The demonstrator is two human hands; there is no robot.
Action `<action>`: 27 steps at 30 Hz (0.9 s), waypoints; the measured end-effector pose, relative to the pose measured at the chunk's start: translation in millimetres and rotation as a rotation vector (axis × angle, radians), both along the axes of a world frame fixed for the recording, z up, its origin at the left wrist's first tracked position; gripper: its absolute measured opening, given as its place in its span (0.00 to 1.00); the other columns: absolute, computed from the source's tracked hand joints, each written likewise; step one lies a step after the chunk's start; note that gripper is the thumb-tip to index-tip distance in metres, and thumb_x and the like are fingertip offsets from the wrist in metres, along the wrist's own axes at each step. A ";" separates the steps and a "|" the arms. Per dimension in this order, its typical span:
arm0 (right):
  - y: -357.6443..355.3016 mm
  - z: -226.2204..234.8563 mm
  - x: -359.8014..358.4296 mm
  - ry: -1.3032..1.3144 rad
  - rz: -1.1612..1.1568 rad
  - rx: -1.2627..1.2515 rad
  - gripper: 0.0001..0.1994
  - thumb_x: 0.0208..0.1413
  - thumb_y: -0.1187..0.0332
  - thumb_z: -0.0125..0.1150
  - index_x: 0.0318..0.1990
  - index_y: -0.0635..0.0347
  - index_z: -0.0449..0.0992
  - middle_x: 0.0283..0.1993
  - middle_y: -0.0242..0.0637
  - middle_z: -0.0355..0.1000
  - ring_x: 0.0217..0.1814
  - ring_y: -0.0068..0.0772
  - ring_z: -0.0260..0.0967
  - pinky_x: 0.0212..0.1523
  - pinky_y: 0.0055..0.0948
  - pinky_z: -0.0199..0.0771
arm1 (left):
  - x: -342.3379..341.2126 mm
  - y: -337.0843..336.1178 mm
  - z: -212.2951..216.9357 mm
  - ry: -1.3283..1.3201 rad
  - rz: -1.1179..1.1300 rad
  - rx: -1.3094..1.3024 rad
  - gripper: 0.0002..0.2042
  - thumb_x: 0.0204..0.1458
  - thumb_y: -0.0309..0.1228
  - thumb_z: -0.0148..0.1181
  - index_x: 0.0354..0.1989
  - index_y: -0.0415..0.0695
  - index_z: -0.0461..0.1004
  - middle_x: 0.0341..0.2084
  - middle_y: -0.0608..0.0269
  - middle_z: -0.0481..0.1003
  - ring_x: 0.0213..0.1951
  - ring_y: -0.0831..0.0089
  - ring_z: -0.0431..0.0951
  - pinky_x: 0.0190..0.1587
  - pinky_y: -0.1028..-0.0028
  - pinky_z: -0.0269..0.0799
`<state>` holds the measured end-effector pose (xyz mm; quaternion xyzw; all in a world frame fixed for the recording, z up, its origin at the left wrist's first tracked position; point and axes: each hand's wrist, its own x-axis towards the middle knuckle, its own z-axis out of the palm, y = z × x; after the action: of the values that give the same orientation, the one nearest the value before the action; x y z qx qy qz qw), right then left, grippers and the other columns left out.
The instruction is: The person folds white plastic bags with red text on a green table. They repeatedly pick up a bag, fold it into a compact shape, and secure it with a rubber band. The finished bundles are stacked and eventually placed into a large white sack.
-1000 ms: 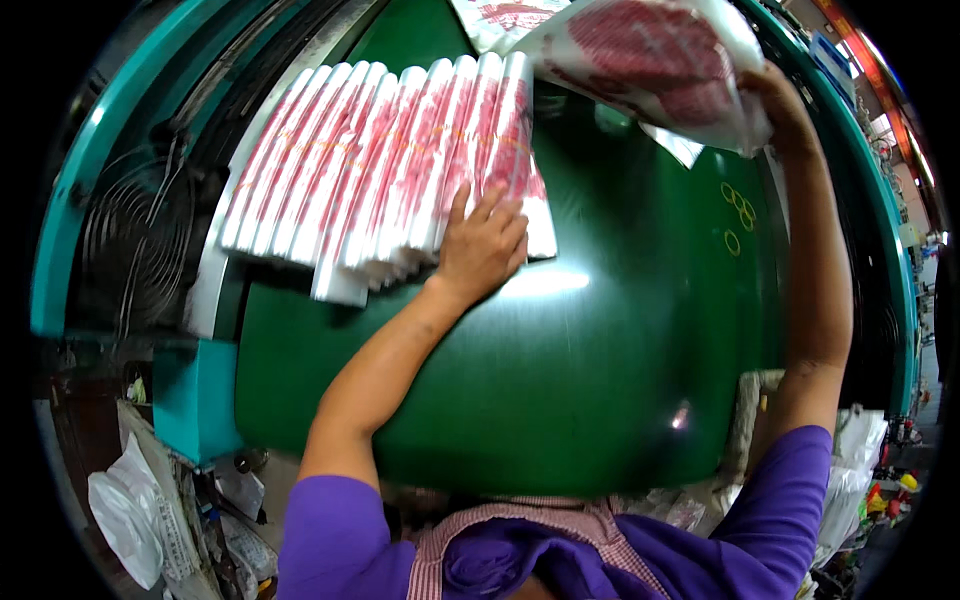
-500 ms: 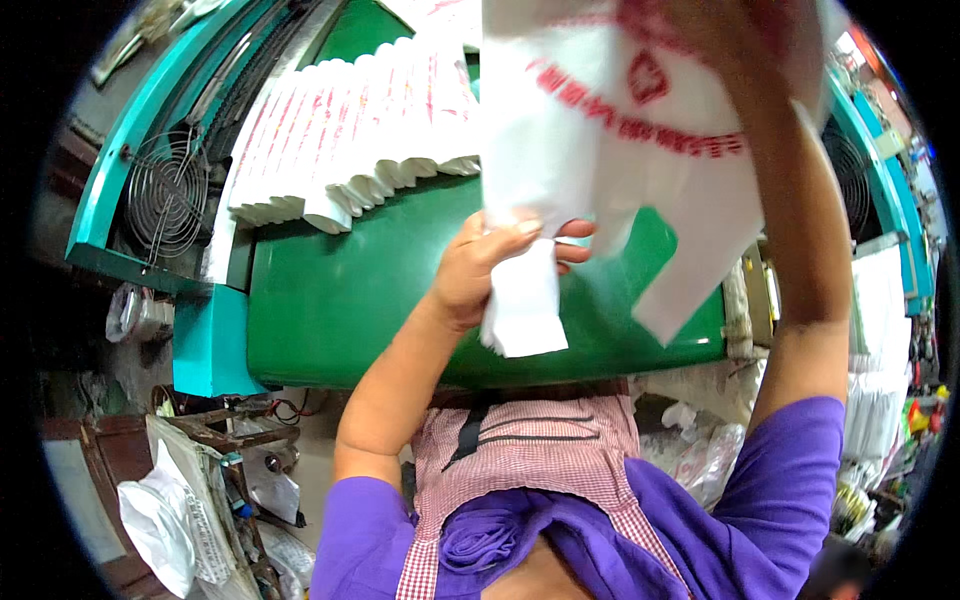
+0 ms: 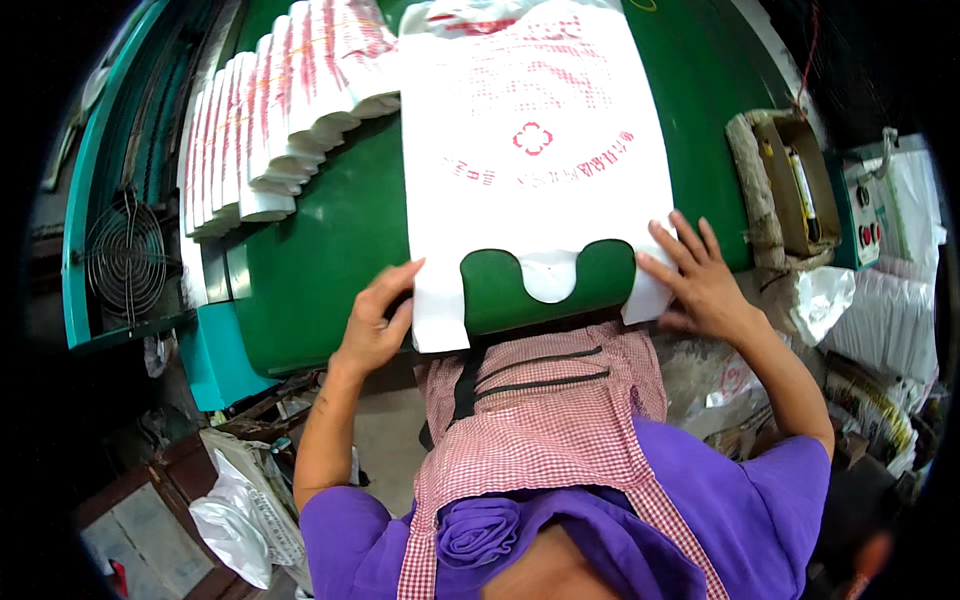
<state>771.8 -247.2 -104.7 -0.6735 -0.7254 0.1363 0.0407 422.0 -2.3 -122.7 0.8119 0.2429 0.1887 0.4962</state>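
Observation:
A white plastic carrier bag (image 3: 535,205) with red print lies flat in front of me, its two handle strips toward my body and a rounded tab between them. Whether it is one bag or a stack, I cannot make out. At the outer edge of the left handle strip, my left hand (image 3: 375,315) rests with forefinger and thumb apart. My right hand (image 3: 705,285) has its fingers spread, the tips over the right handle strip. Both hands are open. To the left, folded white bags with red print (image 3: 290,100) stand in an overlapping row.
The bags lie on a green worktop (image 3: 340,265). Along its left runs a teal frame with a round wire fan guard (image 3: 128,258). At the right edge are a worn open box (image 3: 790,195) holding pens and a control panel (image 3: 868,215) with red buttons. White stacked bags (image 3: 890,320) sit beyond.
The raised, blurred bag now lies flat on the worktop. My left hand has let go of the handle strip and moved left. My right hand has come down toward me onto the other strip.

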 end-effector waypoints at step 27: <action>103.3 -21.0 -20.5 -0.004 -0.109 0.221 0.27 0.59 0.59 0.52 0.64 0.61 0.59 0.67 0.49 0.55 0.71 0.52 0.47 0.65 0.56 0.49 | 111.7 -34.8 -6.1 -0.003 -0.283 0.994 0.20 0.46 0.25 0.53 0.50 0.46 0.74 0.49 0.52 0.73 0.50 0.59 0.74 0.51 0.64 0.70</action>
<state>751.3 -143.9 -125.6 -0.7035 -0.6985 0.0516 0.1205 533.7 -37.1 -128.7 0.9742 0.0107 0.2137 0.0716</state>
